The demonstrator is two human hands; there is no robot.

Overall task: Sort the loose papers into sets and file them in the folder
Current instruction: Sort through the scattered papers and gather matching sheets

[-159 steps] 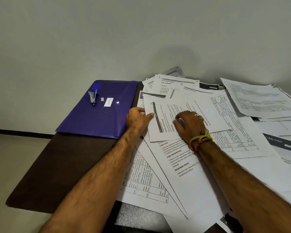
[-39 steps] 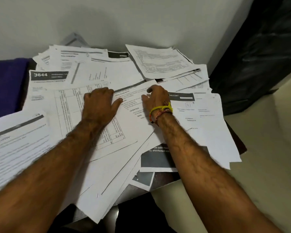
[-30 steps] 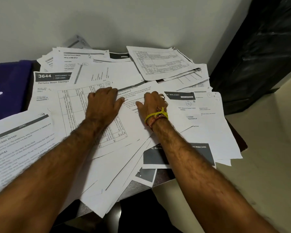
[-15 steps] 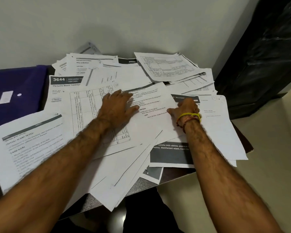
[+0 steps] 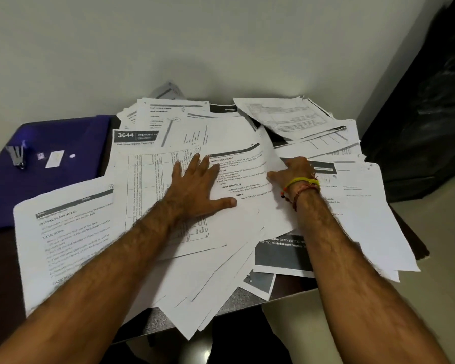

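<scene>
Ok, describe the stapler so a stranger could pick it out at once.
Start at the purple folder lying left of the heap of papers. The stapler rests on its far left part. It is the only metal thing there, beside a small white label.

Both hands (image 5: 244,185) on loose papers (image 5: 247,216), purple folder (image 5: 63,185) left – stapler (image 5: 16,156) atop

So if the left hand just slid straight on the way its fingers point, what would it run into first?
Probably the left hand would first cross the table-printed sheet, then the "3644" page; depth is unclear.
</scene>
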